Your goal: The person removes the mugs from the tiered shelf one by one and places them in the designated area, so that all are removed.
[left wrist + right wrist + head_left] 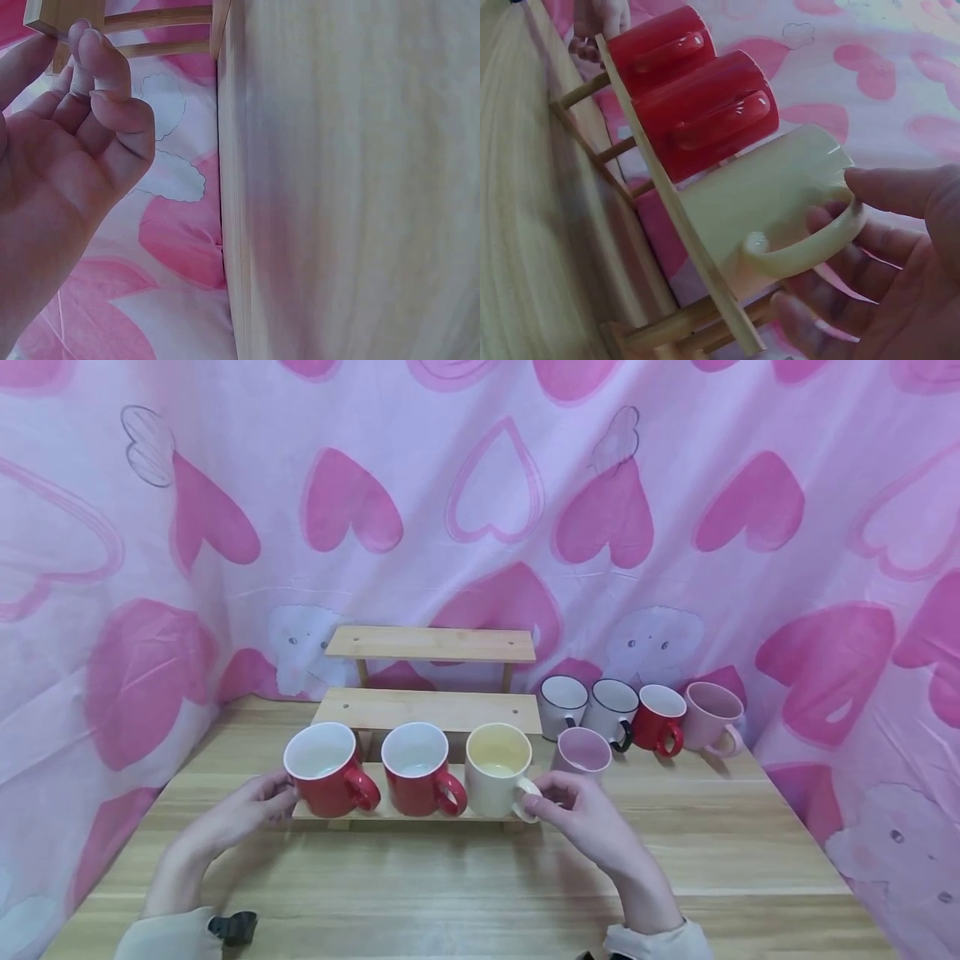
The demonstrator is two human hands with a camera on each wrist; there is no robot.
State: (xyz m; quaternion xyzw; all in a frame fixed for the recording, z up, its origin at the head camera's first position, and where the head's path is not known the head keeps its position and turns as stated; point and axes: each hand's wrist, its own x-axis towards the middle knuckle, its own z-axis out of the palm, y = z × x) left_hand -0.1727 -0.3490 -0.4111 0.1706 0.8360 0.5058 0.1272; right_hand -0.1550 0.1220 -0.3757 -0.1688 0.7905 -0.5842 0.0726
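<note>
A cream mug (498,777) stands at the right end of the lowest tier of a wooden step rack (427,710). My right hand (588,822) pinches this mug's handle (810,247), thumb at the top and fingers behind. To its left on the same tier stand a red mug (417,781) in the middle and another red mug (330,781) at the left end, their handles turned right. My left hand (240,818) is at the tier's left end, beside the outer red mug. Its curled fingers (105,64) hold the wooden end of the rack.
Right of the rack, a pink mug (583,752) stands close to its end. Behind it a row holds two white mugs with dark rims (558,714), a red mug (654,727) and a pink mug (708,718). A heart-patterned curtain (465,485) surrounds the wooden table (420,893).
</note>
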